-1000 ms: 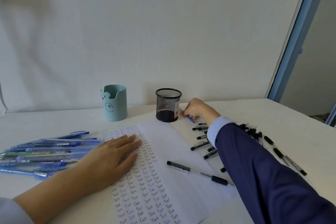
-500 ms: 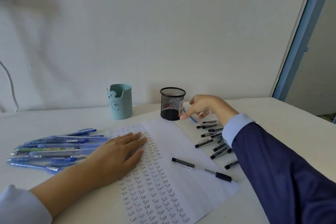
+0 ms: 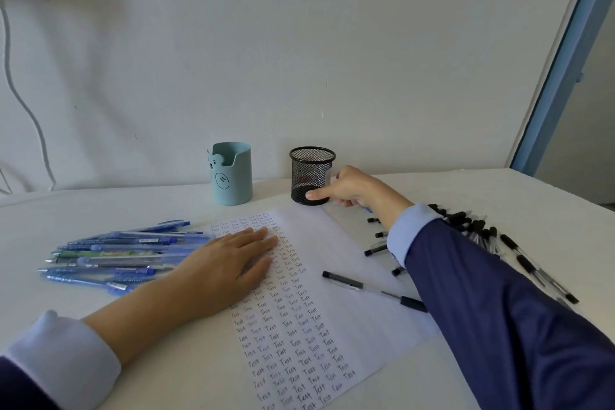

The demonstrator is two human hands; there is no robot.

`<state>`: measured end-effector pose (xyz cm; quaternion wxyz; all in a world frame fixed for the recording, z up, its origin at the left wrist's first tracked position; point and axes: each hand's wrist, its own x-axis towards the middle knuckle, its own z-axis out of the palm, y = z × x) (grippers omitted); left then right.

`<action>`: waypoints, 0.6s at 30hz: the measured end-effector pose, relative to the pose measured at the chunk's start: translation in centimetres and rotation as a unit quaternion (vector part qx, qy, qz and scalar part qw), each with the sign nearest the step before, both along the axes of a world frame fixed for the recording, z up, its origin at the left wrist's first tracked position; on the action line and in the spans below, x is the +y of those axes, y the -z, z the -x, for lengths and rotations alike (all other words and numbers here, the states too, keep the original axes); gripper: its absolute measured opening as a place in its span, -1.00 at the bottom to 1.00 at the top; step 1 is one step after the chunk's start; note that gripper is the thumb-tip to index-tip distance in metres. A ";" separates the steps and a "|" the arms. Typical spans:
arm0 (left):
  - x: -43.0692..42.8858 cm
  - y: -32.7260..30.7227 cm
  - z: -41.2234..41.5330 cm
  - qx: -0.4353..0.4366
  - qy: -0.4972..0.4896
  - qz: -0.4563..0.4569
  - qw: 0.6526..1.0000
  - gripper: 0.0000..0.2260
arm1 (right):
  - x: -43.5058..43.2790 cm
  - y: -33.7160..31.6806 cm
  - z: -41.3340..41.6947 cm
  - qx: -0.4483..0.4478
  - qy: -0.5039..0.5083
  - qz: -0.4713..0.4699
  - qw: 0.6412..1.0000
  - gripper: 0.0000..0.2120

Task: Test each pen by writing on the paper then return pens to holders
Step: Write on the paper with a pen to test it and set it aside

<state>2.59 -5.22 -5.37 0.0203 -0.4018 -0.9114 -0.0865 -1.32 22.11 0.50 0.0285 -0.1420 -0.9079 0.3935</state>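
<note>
Two holders stand at the back of the surface (image 3: 499, 196): a blue bear holder (image 3: 233, 173) and, to its right, a black mesh holder (image 3: 311, 173). No pen rises above either rim.

Change noted: a second ago the right hand (image 3: 352, 188) pinched a blue pen low beside the mesh holder. Half a second ago it had lifted slightly. It has now come in against the holder, with the thumb straight and pressed on the mesh near the base and the other fingers curled under. Only a sliver of the blue pen (image 3: 367, 209) shows below the heel of the hand, so the pen appears to be still held there. The left hand (image 3: 229, 263) has not shifted. It lies flat with fingers straight, pinning the paper (image 3: 332, 243), which carries rows of "Test".

Other items: the blue pens (image 3: 116, 253) are heaped left of the paper, the black pens (image 3: 479, 230) are heaped right of it under the sleeve, and one black pen (image 3: 342, 283) lies across the sheet.

Assessment: the return step has begun but is not complete, since the held pen is outside both holders. Both heaps remain to be put away. The thumb on the light mesh holder could push or tip it.
</note>
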 end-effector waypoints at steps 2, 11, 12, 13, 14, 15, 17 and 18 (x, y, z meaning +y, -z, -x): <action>0.0 0.0 0.0 -0.003 0.000 0.001 1.000 -0.07 | 0.1 -1.4 -2.2 -0.063 -0.041 -0.092 0.993 -0.59; 0.0 -0.2 0.1 -0.013 0.000 0.000 1.000 0.01 | -2.1 -2.5 -11.7 -0.271 -0.254 -0.223 0.901 -0.67; 0.0 -0.2 0.2 -0.014 0.001 0.003 1.000 -0.01 | -2.2 -2.4 -12.0 -0.252 -0.254 -0.195 0.913 -0.71; 0.0 -0.1 0.2 -0.015 0.000 0.004 1.000 -0.02 | -2.2 -2.3 -12.3 -0.234 -0.253 -0.166 0.924 -0.75; -0.1 -0.1 0.3 -0.016 -0.001 0.003 1.000 -0.01 | -2.4 -2.4 -12.5 -0.211 -0.254 -0.139 0.934 -0.79; -0.1 -0.1 0.4 -0.016 -0.001 0.003 1.000 0.01 | -2.5 -2.5 -12.7 -0.181 -0.253 -0.112 0.944 -0.83; -0.1 -0.1 0.3 -0.014 -0.002 0.005 1.000 0.04 | -2.5 -3.2 -13.2 -0.098 -0.242 -0.062 0.963 -0.89; 0.0 -0.2 0.3 -0.013 -0.002 0.008 1.000 0.05 | -2.2 -3.8 -13.3 -0.051 -0.232 -0.050 0.970 -0.89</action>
